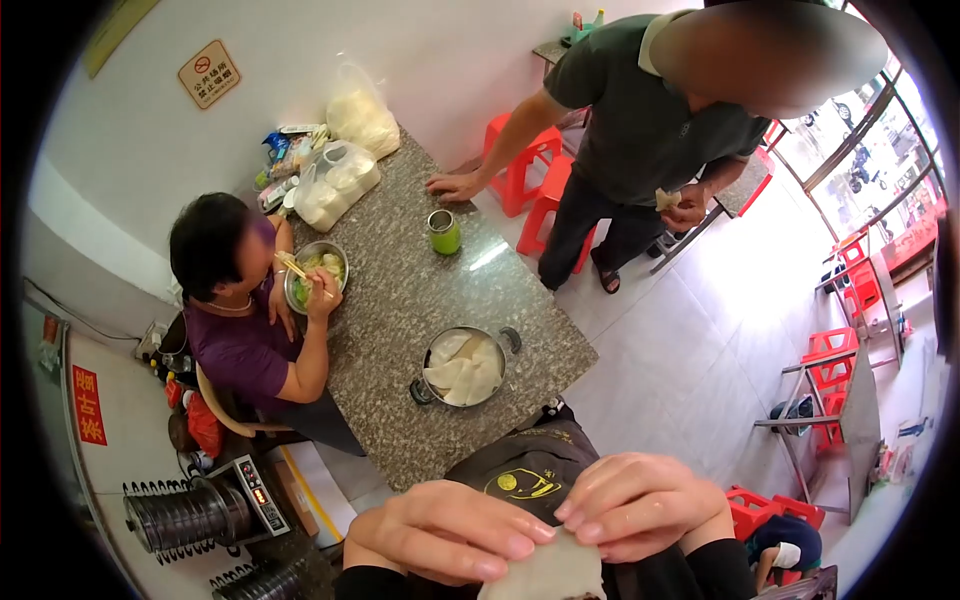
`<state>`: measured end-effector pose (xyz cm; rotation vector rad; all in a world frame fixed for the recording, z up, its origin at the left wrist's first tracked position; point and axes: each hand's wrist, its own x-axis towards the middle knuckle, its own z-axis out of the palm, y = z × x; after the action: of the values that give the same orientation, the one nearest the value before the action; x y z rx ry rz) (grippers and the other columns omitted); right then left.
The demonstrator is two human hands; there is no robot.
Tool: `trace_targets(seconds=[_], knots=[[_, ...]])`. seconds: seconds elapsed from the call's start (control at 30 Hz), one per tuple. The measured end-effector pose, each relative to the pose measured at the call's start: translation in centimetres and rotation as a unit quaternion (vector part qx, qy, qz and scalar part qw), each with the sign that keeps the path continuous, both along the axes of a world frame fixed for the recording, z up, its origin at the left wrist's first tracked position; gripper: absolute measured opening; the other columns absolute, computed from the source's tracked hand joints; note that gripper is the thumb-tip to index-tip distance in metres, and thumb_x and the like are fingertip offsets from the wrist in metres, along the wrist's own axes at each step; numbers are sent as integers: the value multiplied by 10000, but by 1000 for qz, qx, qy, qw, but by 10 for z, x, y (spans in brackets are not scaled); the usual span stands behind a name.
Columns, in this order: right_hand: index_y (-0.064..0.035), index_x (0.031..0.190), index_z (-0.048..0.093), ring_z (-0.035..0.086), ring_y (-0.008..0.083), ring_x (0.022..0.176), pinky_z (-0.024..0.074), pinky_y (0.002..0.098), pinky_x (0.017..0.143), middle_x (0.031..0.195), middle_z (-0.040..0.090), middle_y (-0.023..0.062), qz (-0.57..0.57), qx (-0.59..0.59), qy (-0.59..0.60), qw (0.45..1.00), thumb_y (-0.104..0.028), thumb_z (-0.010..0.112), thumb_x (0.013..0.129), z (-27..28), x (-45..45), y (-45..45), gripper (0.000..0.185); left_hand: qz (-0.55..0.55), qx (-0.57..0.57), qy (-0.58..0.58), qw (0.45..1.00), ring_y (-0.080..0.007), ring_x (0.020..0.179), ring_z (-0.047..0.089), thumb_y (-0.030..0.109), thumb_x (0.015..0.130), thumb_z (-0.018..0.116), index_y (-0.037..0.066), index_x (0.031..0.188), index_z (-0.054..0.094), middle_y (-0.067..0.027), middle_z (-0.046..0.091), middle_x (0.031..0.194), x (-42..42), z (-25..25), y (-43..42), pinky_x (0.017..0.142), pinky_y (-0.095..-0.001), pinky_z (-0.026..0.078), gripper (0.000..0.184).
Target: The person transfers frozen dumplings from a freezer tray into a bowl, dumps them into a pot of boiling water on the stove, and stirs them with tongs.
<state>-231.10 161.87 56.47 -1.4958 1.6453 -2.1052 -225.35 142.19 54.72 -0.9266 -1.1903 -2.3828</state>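
My left hand and my right hand are closest, fingers curled, both grasping the upper edge of a pale, flat, doughy sheet. It sits low in front of me, cut off by the bottom of the view, with a small dark patch at its lower edge. Just beyond is a dark cloth with a yellow printed design. Past that, on the grey speckled stone table, stands a round metal pot with two black handles, holding pale folded dough pieces. Farther off, a seated person in a purple top holds chopsticks over a round metal bowl, and a bright green cup stands upright. Beyond, a standing person in a dark collared shirt rests one hand on the table, near red plastic stools.
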Motion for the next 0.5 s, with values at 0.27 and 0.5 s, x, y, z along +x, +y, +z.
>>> trace_targets(seconds=[0.27,0.5], knots=[[7,1057,619,633,247,843,501,298,711,954,636,144,-89,31,-78,993,-31,693,783,-14,-3,2,286,142,-52,-137,979,-301,734,644,139,807,689,-2,914,519,-147,564,852,-11,-10,18,664,-414,576,245],[30,1130,561,588,155,941,491,266,807,1070,547,103,-65,9,-251,966,-50,567,894,-18,8,0,249,164,-105,-203,960,-223,942,597,66,882,588,-36,1072,563,-151,615,1034,-9,-12,17,864,-348,461,217]])
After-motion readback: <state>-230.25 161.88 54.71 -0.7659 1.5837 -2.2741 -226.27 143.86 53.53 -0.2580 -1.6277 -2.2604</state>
